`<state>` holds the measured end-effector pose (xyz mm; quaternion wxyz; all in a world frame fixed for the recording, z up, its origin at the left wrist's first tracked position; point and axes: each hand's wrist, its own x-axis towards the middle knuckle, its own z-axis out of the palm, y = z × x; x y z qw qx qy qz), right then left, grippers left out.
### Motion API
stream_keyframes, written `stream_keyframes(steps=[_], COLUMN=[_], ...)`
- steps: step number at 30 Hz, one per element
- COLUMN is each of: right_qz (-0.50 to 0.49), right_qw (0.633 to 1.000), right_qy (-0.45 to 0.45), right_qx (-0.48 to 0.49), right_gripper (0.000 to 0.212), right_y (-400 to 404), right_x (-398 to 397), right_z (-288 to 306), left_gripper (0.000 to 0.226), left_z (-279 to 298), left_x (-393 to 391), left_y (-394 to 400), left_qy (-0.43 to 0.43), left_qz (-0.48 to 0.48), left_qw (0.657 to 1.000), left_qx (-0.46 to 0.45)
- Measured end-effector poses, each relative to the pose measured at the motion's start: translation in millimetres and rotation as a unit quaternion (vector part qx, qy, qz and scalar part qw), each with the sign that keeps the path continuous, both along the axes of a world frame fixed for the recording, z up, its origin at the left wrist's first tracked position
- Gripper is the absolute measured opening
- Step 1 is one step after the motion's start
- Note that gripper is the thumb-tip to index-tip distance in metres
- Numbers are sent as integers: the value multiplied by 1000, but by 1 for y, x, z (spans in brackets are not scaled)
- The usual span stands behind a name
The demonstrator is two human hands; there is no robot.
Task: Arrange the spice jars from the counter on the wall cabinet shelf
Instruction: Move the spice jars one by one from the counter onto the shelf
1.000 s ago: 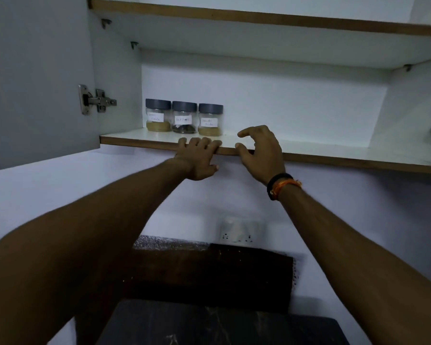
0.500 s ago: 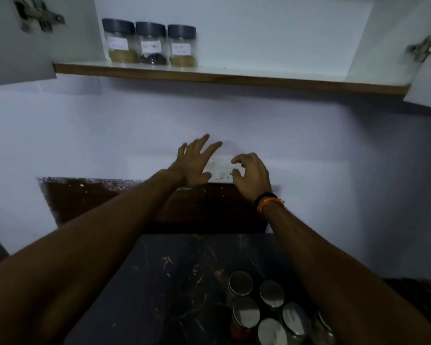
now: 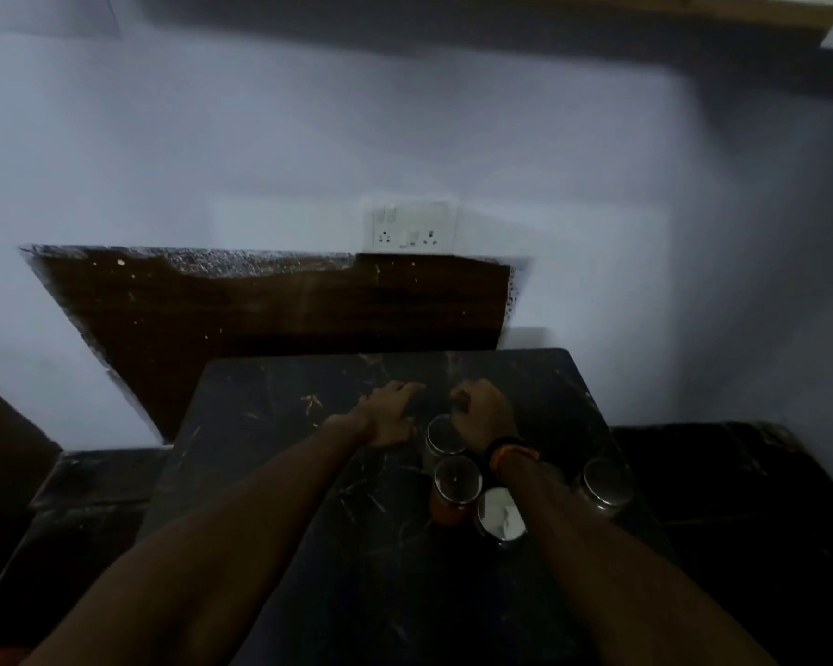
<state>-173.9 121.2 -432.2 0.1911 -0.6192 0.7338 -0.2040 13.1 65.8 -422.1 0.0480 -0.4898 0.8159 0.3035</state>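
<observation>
Several spice jars with shiny round lids stand on the dark marble counter (image 3: 270, 425): one (image 3: 445, 435) between my hands, one with reddish contents (image 3: 457, 483), one (image 3: 501, 515) beside my right forearm and one (image 3: 604, 480) further right. My left hand (image 3: 389, 418) hovers low over the counter left of the jars, fingers loosely curled, holding nothing. My right hand (image 3: 482, 415), with a black and orange wristband, hangs just behind the nearest jar with its fingers curled down; I see nothing in it. The cabinet shelf's wooden edge (image 3: 693, 9) shows at the top.
A white socket plate (image 3: 412, 228) sits on the pale wall above a dark brown backsplash panel (image 3: 260, 305). Lower dark surfaces flank the counter left (image 3: 68, 497) and right (image 3: 741, 473). The frame is dim and blurred.
Both hands have dropped from the shelf edge down to the counter beside the jars. My view has tilted down, so the three jars on the shelf are out of sight.
</observation>
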Motion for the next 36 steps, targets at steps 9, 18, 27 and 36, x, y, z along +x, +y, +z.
stream_keyframes(steps=[9, 18, 27, 36], right_qz=[6, -10, -39, -50], right_qw=[997, 988, 988, 994], right_qy=[46, 140, 127, 79], right_qx=[64, 71, 83, 51], right_gripper=[23, 64, 96, 83], right_y=[65, 79, 71, 68], right_x=[-4, -1, 14, 16], right_z=[-61, -90, -106, -104], left_gripper=[70, 73, 63, 55], left_z=[-50, -72, -83, -91], left_x=[-15, -13, -5, 8], left_y=[54, 77, 84, 89], left_qy=[46, 31, 76, 130], left_qz=[-12, -19, 12, 116], left_qw=[996, 995, 990, 971], left_qx=[75, 95, 117, 161])
